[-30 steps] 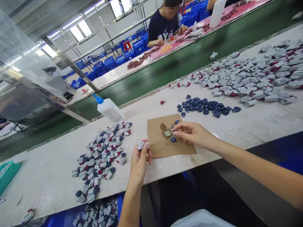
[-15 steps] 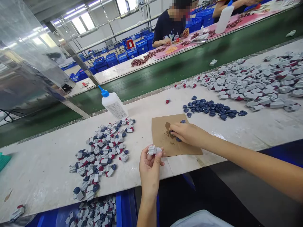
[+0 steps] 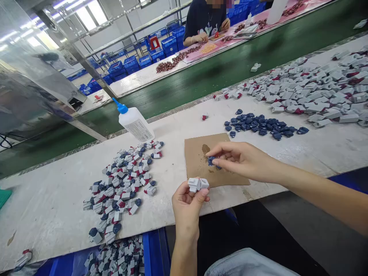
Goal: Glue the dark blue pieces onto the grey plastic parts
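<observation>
My left hand [image 3: 189, 203] holds a light grey plastic piece [image 3: 198, 184] between thumb and fingers, at the near edge of a brown cardboard sheet [image 3: 194, 153]. Above that sheet, my right hand [image 3: 232, 157] pinches a small dark blue piece [image 3: 211, 160] between thumb and index finger. Dark, crumbly stains mark the cardboard beside it. Just behind the sheet lies a pile of dark blue pieces [image 3: 258, 124]. To the left spreads a heap of grey pieces with red and blue parts [image 3: 123, 184].
A white bottle with a blue tip [image 3: 136, 124] stands behind the left heap. Many grey and red pieces [image 3: 316, 92] cover the right side. Beyond the green belt [image 3: 172, 92], a person [image 3: 205, 23] works. A blue bin [image 3: 155, 253] holds pieces below the table edge.
My right hand has lifted off the cardboard with the blue piece in its fingertips. My left hand has shifted slightly right with the grey piece. The view has tilted down a little.
</observation>
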Demonstrator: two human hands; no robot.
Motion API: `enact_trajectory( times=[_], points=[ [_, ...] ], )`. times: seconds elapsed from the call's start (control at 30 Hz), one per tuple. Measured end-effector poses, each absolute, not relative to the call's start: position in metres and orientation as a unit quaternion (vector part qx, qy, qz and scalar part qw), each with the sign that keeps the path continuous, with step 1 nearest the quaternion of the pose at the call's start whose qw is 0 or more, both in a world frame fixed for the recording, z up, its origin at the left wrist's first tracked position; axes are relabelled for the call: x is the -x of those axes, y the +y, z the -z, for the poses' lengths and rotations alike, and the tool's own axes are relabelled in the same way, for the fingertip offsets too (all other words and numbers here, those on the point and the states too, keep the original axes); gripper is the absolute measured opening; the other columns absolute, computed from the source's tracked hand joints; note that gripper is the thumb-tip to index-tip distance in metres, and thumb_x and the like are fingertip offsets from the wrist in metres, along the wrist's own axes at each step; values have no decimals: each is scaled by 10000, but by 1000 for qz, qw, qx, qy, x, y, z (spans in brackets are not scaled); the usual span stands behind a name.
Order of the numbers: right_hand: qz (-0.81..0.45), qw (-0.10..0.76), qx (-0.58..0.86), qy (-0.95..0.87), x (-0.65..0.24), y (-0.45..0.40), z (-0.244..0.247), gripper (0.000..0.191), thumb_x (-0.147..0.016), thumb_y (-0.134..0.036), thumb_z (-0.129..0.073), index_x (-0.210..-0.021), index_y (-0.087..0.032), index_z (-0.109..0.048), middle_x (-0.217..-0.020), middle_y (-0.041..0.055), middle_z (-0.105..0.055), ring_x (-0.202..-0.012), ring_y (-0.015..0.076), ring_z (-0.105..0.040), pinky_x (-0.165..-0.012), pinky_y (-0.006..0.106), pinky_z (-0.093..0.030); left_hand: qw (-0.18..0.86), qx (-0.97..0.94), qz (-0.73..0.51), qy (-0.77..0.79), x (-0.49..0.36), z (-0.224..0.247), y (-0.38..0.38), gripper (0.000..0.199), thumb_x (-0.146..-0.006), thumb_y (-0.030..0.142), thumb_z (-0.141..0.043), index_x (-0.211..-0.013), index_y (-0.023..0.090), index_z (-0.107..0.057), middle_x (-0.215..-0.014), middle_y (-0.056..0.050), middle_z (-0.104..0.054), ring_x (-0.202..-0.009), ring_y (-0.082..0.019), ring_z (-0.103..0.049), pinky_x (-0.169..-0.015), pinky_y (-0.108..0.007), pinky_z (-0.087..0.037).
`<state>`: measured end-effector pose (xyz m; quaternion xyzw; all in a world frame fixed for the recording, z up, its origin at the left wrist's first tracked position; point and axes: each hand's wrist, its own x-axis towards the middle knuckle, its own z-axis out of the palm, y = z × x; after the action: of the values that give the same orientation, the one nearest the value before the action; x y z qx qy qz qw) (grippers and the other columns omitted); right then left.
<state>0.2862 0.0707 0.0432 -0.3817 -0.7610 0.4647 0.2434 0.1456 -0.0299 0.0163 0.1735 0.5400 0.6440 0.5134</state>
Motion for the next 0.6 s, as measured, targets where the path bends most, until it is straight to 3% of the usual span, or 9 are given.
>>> enact_trajectory(
  times=[0.43,0.6],
  points=[
    [-484,264,327,-768,-285,40,-63,133,-797,-277,-534,-874,-182,-587,-694,-9,-602,-564,81,-533,-482,180,-408,527,-200,-656,502,-155,-22,-32,208,-524,218,-772,-696,170,-665,-624,8,-631,-561,-79,-566,-460,-136,-450],
    [-468,255,309,-788,-287,37,-58,119,-804,-255,-519,-853,-173,-591,-730,2,-611,-600,86,-547,-534,184,-423,491,-304,-639,509,-149,-13,-35,161,-591,161,-731,-727,196,-652,-661,35,-564,-559,-55,-526,-500,-147,-459]
  ],
)
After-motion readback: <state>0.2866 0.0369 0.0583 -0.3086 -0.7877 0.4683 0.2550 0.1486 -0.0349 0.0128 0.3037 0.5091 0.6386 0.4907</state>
